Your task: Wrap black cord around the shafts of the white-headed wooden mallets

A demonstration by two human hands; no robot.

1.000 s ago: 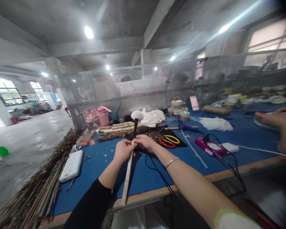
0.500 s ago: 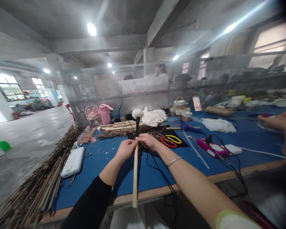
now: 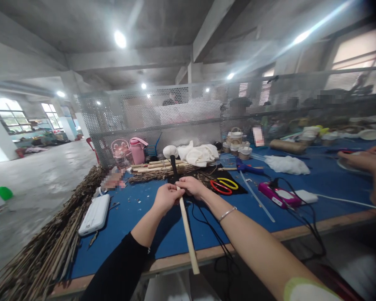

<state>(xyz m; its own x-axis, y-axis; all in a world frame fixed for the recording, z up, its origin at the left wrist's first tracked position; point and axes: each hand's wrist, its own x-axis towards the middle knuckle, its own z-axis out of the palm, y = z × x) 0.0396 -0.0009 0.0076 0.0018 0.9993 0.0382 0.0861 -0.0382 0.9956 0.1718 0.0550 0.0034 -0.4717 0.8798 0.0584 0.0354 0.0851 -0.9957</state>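
Observation:
Both my hands grip a pale wooden stick (image 3: 188, 234) over the near part of the table. Its upper part is a black section (image 3: 173, 165), topped by a rounded white head (image 3: 170, 151). My left hand (image 3: 168, 198) is closed round the stick just below the black section, thumb and fingers pinched. Close beside it, slightly higher, my right hand (image 3: 190, 187) pinches the stick where black meets wood. The fingertips hide that joint. Scissors (image 3: 224, 186) with red and yellow handles lie right of my right hand.
The blue table (image 3: 125, 234) holds a white power bank (image 3: 95, 214), bundled sticks (image 3: 156, 168), white cloth (image 3: 199, 154), a blue glue gun (image 3: 249, 167) and a magenta device (image 3: 278, 195). Dry stalks (image 3: 50, 234) line the left edge. Another person's hand (image 3: 363, 161) is at right.
The stick has tilted: its black section and white head swung left, while its lower end swung right. Both hands keep hold, with the fingers shifted slightly.

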